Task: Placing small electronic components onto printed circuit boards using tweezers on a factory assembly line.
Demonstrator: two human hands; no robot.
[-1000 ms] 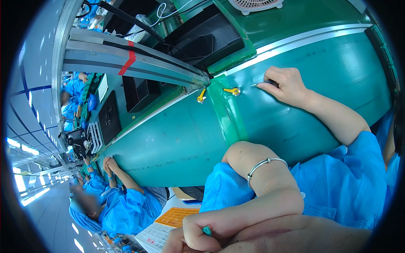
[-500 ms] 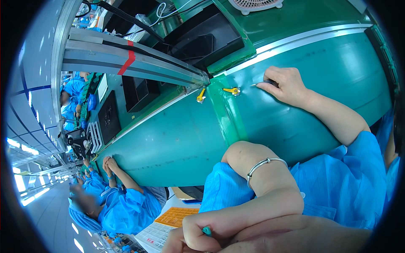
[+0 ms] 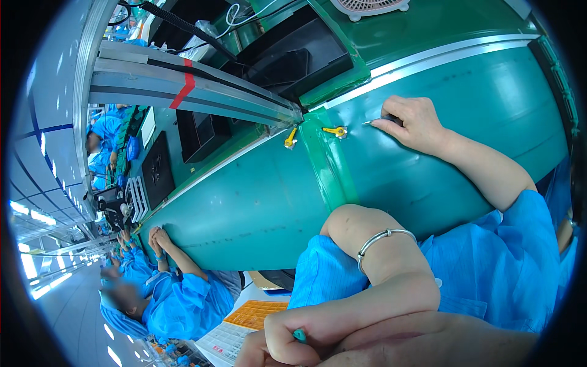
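Note:
My left hand (image 3: 284, 339) is closed in a fist at the bottom of the view, below a silver bangle on that forearm. A small teal piece (image 3: 299, 335) shows between its fingers; the rest of it is hidden. My right hand (image 3: 419, 125) rests on the green work surface (image 3: 244, 208), its fingers closed round a slim tool (image 3: 394, 120) with a dark handle. The thin metal tip of this tool points left; its exact kind is unclear. To the left of that tip lies a yellow part with a metal end (image 3: 334, 131). A second yellow part (image 3: 291, 139) lies farther left, near the metal post.
A metal post (image 3: 202, 85) with red tape slants across the upper left. Behind it stands a black tray (image 3: 306, 55). At the far edge is a pink basket-like item (image 3: 370, 6). A co-worker in blue (image 3: 177, 306) sits at left, beside an orange grid tray (image 3: 257, 314).

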